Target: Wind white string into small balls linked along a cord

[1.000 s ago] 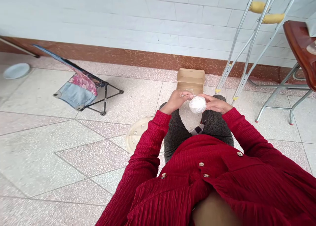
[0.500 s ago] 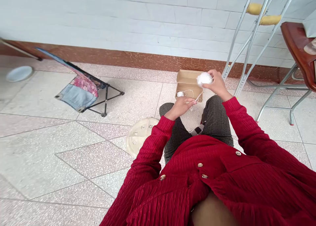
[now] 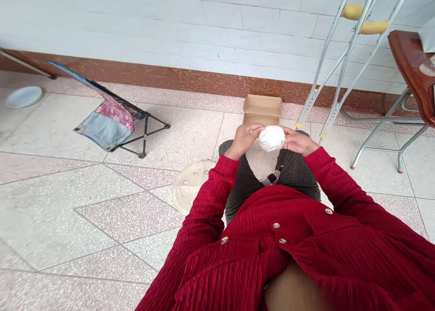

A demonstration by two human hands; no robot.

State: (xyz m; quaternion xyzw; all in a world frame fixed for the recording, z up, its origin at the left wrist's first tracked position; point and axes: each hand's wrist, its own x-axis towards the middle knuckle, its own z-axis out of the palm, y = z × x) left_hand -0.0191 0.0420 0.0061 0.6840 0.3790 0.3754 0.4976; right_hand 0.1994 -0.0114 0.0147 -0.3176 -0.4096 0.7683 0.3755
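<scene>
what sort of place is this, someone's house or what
Probably a home's tiled room or porch: speckled floor tiles, a white tiled wall, a folding fabric stool and crutches leaning on that wall. The left hand and right hand hold a white yarn ball.

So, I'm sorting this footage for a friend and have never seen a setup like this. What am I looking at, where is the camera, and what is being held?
There is no machine here. A seated person in a red top wears a camera on the head that looks forward and down, so you see their own lap and arms. The left hand and right hand hold a ball of white yarn between them. On the tiled floor ahead lies an open cardboard box. A folding fabric stool and a pale dish lie to the left. Crutches lean on the wall at right, beside a brown table.
</scene>
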